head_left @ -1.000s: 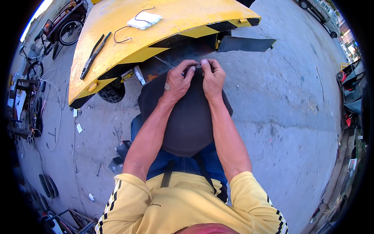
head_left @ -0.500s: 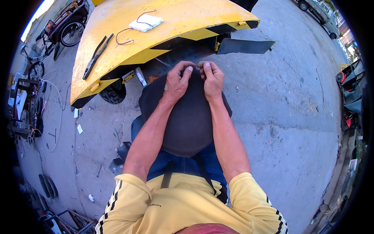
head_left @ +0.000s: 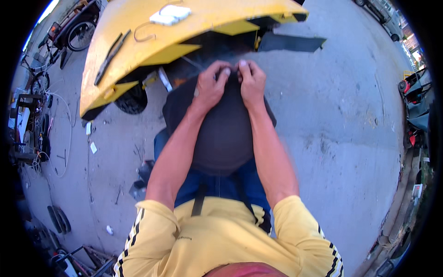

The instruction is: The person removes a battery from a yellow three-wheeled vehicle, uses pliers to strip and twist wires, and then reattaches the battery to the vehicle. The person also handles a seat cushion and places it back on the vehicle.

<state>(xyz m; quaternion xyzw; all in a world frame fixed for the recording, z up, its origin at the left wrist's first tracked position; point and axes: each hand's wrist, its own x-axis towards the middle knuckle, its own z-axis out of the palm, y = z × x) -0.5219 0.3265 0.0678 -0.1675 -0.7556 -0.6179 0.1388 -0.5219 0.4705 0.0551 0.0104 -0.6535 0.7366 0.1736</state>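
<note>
My left hand (head_left: 211, 87) and my right hand (head_left: 251, 85) are raised close together, thumbs pressed to fingers in a pinch. Whatever sits between the fingertips is too small and blurred to name. Under both hands a dark, rounded cloth piece (head_left: 224, 134) with straps covers my lap. Just beyond them is the black-and-yellow striped edge of a yellow metal panel (head_left: 152, 32). On that panel lie long dark pliers (head_left: 110, 60), a white block (head_left: 170, 15) and a thin curved wire (head_left: 138, 36).
A black tyre (head_left: 131, 100) shows beneath the panel, and a dark flap (head_left: 291, 43) juts out to the right. Bikes (head_left: 79, 34) and coiled hose (head_left: 69, 134) are at the left. Carts (head_left: 417, 99) line the right edge, with a parked truck (head_left: 380, 16) at far right.
Both hands have risen slightly away from me, still pinching close together. The yellow panel and the things on it appear a little higher in view.
</note>
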